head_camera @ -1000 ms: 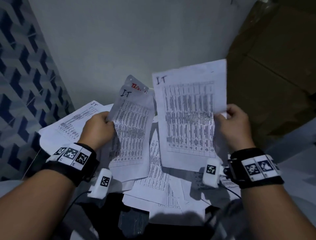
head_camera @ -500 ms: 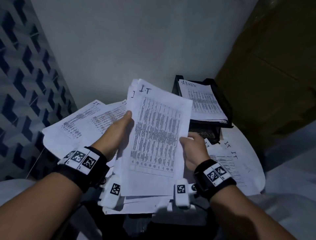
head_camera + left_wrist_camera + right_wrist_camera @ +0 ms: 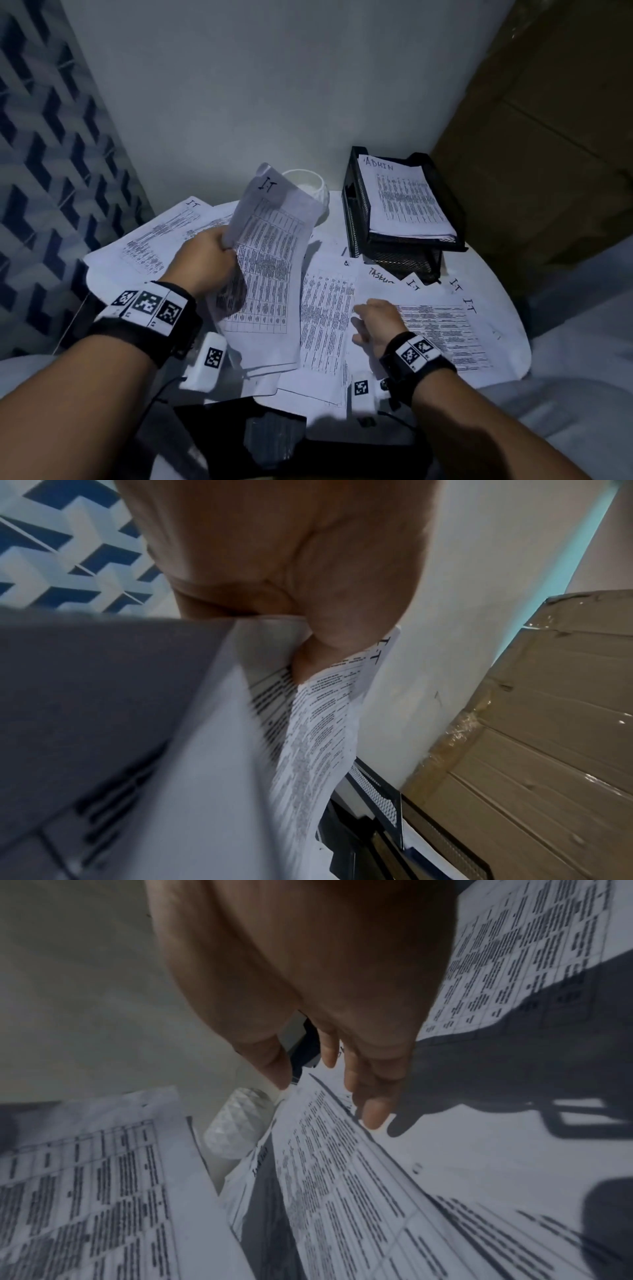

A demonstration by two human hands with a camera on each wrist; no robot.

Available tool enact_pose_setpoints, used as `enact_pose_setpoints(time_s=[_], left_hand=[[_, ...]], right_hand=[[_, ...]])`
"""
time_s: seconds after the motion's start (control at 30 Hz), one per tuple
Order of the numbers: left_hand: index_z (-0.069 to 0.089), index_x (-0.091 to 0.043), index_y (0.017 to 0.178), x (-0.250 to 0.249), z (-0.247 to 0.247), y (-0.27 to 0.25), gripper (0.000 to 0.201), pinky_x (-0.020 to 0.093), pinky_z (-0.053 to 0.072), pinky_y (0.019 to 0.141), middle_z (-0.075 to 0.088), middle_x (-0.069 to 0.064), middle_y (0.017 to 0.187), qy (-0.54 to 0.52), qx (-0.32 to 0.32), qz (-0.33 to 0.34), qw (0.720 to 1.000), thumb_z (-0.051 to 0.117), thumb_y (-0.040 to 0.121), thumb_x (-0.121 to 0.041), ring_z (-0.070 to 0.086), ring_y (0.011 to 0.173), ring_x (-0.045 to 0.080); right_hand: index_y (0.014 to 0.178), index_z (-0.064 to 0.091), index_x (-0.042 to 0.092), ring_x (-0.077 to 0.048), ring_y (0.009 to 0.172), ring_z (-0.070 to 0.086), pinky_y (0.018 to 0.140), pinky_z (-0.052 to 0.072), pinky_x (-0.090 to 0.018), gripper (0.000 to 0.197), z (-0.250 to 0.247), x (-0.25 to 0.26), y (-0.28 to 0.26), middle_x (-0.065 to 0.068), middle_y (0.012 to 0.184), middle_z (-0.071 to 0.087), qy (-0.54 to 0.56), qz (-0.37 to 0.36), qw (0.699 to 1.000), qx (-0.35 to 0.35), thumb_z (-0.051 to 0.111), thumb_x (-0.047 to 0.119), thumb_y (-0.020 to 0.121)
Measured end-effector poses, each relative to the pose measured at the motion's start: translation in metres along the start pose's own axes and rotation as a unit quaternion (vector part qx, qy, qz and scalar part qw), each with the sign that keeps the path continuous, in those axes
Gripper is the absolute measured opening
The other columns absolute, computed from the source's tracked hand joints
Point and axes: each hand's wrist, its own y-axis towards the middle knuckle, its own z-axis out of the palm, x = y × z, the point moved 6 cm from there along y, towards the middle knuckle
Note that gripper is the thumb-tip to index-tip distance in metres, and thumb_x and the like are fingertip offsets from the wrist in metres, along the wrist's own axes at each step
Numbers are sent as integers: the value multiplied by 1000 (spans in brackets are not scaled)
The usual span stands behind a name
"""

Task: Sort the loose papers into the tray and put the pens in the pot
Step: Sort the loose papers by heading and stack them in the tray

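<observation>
left hand grips a sheaf of printed sheets marked "i.t" by its left edge, lifted and tilted above the tabletop. right hand hovers low over the loose papers on the right w/ fingers straight and spread, holding nothing (right wrist view shows them just above a sheet, contact unclear). black mesh tray stands at the back right w/ a stack marked "admin" on its top tier. white faceted pot sits behind the held sheaf, left of the tray. more papers lie fanned at left.
</observation>
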Motion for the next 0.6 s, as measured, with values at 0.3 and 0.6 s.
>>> enact_pose_setpoints(time_s=[0.3,0.6], left_hand=[[60,-26,97,14,-14,-4,15,34,43,77,67,2,91,-3,-10,-8,1000,55,95,-11,60,90,29],[62,-20,92,13,-13,-3,11,36,47,76,68,3,89,10,-14,-2,1000,54,94,-12,62,88,31]], right_hand=[[143,43,-1,-21,62,52,58,43,-32,80,27,-36,22,-6,82,57,-171,-49,984,-17,75,26,74],[137,47,25,-24,61,63,51,49,-27,64,21,-31,25,-18,96,73,-159,-56,984,-57,78,21,81]])
